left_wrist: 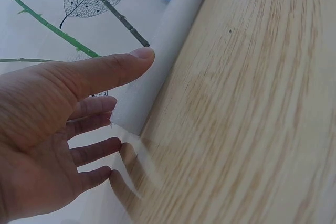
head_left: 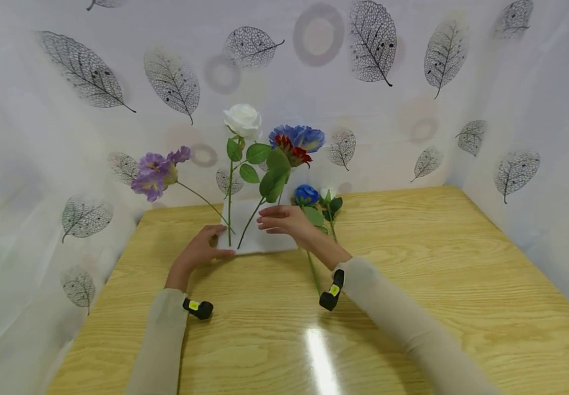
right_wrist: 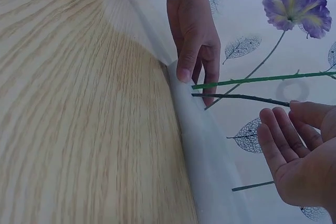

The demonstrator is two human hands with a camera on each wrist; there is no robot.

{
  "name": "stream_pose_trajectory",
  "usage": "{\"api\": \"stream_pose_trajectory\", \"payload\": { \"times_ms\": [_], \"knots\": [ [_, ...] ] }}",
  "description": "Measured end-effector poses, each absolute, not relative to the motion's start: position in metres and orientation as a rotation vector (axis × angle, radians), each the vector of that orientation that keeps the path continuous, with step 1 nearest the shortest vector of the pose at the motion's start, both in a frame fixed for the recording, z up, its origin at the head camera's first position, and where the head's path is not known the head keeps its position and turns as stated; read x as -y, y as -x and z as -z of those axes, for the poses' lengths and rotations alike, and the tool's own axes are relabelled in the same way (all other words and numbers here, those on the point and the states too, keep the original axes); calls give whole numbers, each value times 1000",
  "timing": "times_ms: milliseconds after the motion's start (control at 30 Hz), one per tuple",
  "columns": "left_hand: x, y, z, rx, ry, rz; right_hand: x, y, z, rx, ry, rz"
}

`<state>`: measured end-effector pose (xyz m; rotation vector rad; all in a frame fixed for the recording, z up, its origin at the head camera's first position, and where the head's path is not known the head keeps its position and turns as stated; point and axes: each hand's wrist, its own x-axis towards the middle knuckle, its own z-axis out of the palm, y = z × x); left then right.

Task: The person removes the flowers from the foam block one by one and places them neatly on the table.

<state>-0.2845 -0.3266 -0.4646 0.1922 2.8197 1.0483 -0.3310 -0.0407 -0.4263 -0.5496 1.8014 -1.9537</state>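
Note:
A white folded sheet (head_left: 265, 248) lies at the table's back, and my left hand (head_left: 204, 247) grips its left end, thumb along the near edge. Several flowers lie with their stem ends on it: a white rose (head_left: 243, 120), a purple flower (head_left: 153, 175), a red flower (head_left: 292, 152) with a dark stem (right_wrist: 241, 96), and a blue flower (head_left: 309, 137). My right hand (head_left: 286, 222) pinches the dark stem between thumb and fingertips, seen best in the right wrist view. Behind that hand, part of the blue flower's stem is hidden.
To the right of the sheet, a blue rose (head_left: 306, 194) and a small white rose (head_left: 328, 193) lie on the wooden table (head_left: 413, 247), their stems running toward the right forearm. A leaf-patterned curtain (head_left: 284, 66) rises behind the table and along its sides.

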Motion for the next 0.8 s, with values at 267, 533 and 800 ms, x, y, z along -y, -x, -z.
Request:
{"api": "stream_pose_trajectory", "payload": {
  "times_ms": [267, 533, 800],
  "knots": [
    [326, 283, 463, -2804, -182, -1068, 62, 339, 437, -1793, 537, 1982],
    [324, 283, 462, -2797, -157, -1068, 73, 335, 439, -1762, 497, 2002],
    [324, 282, 462, -2808, -173, -1080, 78, 332, 437, -1797, 500, 2004]
  ]
}}
